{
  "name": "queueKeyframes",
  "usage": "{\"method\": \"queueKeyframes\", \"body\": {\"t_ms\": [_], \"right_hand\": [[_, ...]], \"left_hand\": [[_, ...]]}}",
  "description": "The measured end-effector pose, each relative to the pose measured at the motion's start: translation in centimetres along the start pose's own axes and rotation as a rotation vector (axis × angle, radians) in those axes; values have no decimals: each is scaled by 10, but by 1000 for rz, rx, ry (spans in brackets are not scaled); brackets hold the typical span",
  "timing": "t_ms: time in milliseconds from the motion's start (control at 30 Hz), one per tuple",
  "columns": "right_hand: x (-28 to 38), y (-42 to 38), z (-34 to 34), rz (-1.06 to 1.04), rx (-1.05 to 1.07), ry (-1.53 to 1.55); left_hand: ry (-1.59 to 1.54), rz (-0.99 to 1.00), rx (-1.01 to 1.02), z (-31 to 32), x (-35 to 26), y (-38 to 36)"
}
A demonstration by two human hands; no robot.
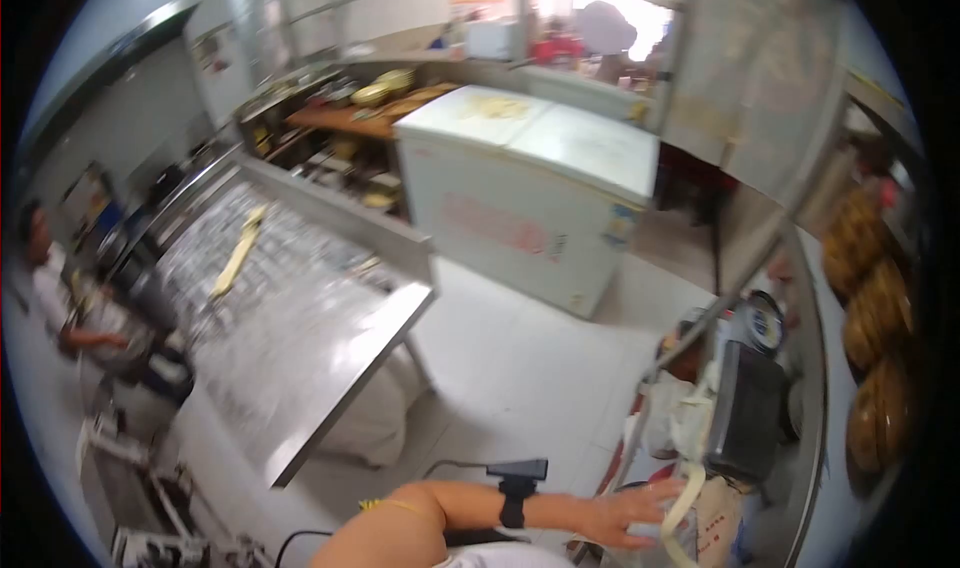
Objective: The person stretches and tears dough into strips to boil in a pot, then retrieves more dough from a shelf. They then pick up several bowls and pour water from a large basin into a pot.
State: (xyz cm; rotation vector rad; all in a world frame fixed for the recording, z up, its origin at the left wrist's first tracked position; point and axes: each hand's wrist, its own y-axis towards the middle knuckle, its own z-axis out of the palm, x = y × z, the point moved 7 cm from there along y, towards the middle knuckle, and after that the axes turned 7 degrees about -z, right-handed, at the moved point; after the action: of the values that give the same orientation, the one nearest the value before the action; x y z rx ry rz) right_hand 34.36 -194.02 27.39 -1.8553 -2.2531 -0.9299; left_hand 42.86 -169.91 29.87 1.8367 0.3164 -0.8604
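My left hand reaches across to the lower right, its fingers stretched out and apart. A pale yellowish band curves past the fingertips; whether they touch it is too blurred to tell. Just beyond the fingers lies a whitish printed bag. A dark grey box-shaped object stands above it, beside a crumpled pale plastic bag. On the wrist is a black strap with a small dark device. My right hand is out of view.
A floured metal worktable holds a long dough strip. A white chest freezer stands behind it. Another person is at far left. Round brown objects sit behind the right partition. White tiled floor lies between.
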Motion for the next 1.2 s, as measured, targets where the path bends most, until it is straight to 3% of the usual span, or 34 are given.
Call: {"method": "queueKeyframes", "body": {"t_ms": [67, 133, 167, 200, 300, 367, 433, 533, 567, 633, 733, 800, 833, 900, 1033, 1067, 1133, 1167, 1200], "right_hand": [[14, 37, 38, -108, 62, 118], [80, 108, 77, -321, 47, 334], [134, 135, 90, -311, 9, 420], [188, 157, 101, -447, 97, 426], [344, 206, 119, -803, 41, 614], [431, 215, 135, -1025, 122, 695], [493, 208, 160, -1181, 134, 776], [521, 182, 209, -1250, 136, 621], [513, 172, 231, -1234, 243, 654], [470, 144, 276, -1177, 500, 660], [358, 97, 331, -958, 870, 551], [262, 64, 347, -635, 983, 482], [225, 44, 347, -579, 977, 477], [126, -1, 341, -90, 1023, 397], [3, -108, 298, 424, 772, 387], [-19, -142, 298, 786, 639, 745], [-33, -184, 274, 1235, 304, 1190], [-42, -198, 269, 1266, 251, 1204], [-52, -206, 265, 1355, 35, 1333]], "left_hand": [[121, -115, -68, -54, -7, -32], [260, -202, -173, -112, -19, -63], [346, -228, -255, -147, -33, -77], [448, -295, -320, -182, -48, -91], [816, -366, -511, -284, -114, -131], [811, -398, -693, -340, -156, -166], [318, -506, -959, -384, -161, -225], [384, -965, -1075, -416, -139, -353], [497, -1142, -1106, -411, -128, -401], [394, -1225, -1226, -374, -123, -436], [95, -1332, -1272, -302, -89, -465], [13, -1365, -1221, -269, -62, -451], [-107, -1354, -1196, -253, -47, -430], [-291, -1374, -1031, -229, -17, -390], [-406, -1256, -692, -193, 39, -296], [-419, -1283, -629, -185, 49, -279], [-430, -1331, -514, -156, 64, -254], [-411, -1376, -477, -147, 70, -245], [-380, -1414, -456, -141, 74, -238]]}}
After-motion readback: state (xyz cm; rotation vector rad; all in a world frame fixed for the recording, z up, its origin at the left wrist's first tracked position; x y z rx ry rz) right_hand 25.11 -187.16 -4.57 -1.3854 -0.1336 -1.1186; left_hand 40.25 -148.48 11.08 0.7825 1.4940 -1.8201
